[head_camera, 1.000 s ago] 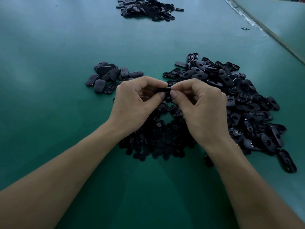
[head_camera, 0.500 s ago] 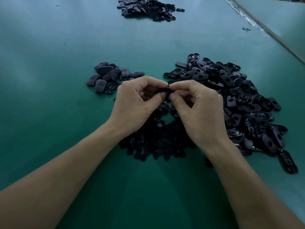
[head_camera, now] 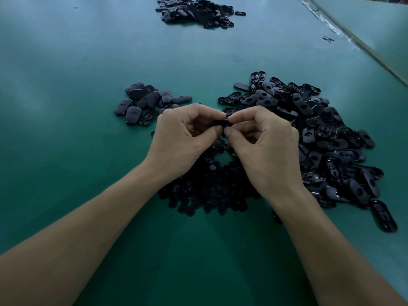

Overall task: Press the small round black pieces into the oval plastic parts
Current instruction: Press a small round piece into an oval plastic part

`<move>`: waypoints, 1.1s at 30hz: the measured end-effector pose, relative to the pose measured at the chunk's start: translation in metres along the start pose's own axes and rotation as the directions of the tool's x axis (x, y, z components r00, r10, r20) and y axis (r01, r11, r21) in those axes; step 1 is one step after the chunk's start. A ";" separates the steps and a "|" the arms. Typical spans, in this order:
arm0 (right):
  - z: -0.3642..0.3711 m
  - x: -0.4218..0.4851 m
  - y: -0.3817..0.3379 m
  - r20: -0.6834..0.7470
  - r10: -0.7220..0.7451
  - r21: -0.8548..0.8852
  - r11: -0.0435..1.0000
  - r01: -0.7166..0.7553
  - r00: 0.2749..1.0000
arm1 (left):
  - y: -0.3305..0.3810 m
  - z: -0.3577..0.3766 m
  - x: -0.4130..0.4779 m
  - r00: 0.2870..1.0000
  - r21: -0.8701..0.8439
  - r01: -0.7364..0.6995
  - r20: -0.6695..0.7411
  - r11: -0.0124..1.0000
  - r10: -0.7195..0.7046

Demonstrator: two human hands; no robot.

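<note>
Mid-press: left hand and right hand pinch one oval part together above the round pieces. Seating hidden. Next, likely drop it left, grab another.

A factory assembly bench: green mat heaped with identical black parts.
</note>
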State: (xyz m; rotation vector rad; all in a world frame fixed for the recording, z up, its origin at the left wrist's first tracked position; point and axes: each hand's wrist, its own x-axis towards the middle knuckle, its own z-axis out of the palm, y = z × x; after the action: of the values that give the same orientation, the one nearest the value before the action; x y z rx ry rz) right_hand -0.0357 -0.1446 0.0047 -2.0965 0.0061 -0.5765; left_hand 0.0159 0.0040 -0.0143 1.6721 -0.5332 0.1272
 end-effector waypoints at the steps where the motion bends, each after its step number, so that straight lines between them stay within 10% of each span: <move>1: 0.000 0.000 0.000 -0.001 0.009 0.001 1.000 -0.009 1.000 | 0.000 0.000 0.000 1.000 0.006 -0.002 -0.001 1.000 0.002; 33: 0.003 -0.002 -0.005 0.051 0.017 0.023 1.000 -0.018 0.999 | 0.000 0.000 0.001 0.999 0.004 0.029 -0.019 1.000 -0.029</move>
State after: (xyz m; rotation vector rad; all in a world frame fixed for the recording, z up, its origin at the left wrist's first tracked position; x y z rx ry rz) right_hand -0.0373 -0.1394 0.0065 -2.0853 -0.0109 -0.5102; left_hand 0.0167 0.0034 -0.0142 1.6806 -0.4944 0.1227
